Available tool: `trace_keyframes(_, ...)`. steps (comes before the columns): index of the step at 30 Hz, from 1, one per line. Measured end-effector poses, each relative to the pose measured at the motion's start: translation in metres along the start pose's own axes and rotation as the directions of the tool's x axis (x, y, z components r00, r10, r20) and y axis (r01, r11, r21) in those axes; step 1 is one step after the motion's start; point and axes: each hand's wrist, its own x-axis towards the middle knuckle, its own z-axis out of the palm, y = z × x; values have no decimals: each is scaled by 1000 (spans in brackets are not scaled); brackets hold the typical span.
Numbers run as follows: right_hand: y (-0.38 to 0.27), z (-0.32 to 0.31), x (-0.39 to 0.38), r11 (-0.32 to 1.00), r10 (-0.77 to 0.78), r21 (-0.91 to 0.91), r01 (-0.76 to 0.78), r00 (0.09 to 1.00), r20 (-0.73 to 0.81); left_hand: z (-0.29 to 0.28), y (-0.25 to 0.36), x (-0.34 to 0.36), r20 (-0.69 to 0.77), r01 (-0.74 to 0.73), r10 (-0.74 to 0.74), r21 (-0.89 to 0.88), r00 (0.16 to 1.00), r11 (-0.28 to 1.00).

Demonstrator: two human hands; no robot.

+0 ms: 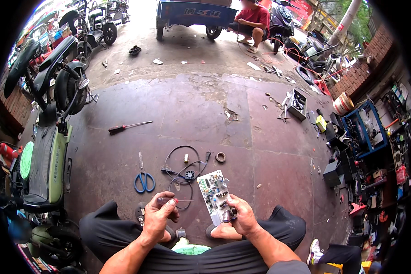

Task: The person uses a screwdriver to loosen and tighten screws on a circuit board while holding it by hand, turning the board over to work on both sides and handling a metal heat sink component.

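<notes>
Reddish-brown floor (196, 114) formed the ground of the work area, serving as the bench on which things were laid. At its far edge stood a blue-sided cargo vehicle (192, 13); a green scooter (57, 169) occupied the left margin, leaving the middle for work. Beyond, a co-worker in a red shirt (259, 17) crouched near the vehicle. The person's black trousers (107, 233) marked bent, parted knees, a posture that probably brought the work close to the eyes. An open metal box (297, 104) at the right held assorted parts, presumably to contain small items.

A black cord (172, 152) lay in loose loops ahead of the hands, apparently set aside. The circuit board (214, 187) was suspended between the knees, component side up, evidently so that its parts could be viewed. The right hand (243, 215) gripped its near right side, thumb on top; the fingers beneath were largely hidden, their spread impossible to tell. The left hand (156, 218) pinched a thin-shafted tool (185, 200) between thumb and forefinger, the other fingers curled; its tip pointed toward the board, seemingly short of its edge.

A red-and-black screwdriver (118, 129) lay farther off. Blue-handled scissors (144, 181) rested nearer, likely for easy reach. Smallest were a brown tape roll (217, 159) and a little black fan (190, 174), the latter amid the cord.
</notes>
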Motion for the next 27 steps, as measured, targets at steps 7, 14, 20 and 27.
trace_keyframes(7,5,-3,5,992,-109,-67,107,994,-29,1,0,1,4,1,-1,-2,1000,1000)
trace_keyframes(14,-1,-2,5,980,-132,120,158,971,-201,0,-4,-4,82,-68,63,61,995,996)
trace_keyframes(20,-8,-2,3,994,-102,23,111,965,-240,3,-6,-9,123,-175,161,110,979,979)
trace_keyframes(27,2,-9,5,992,-79,68,102,956,-282,6,10,-17,189,-229,208,98,960,969)
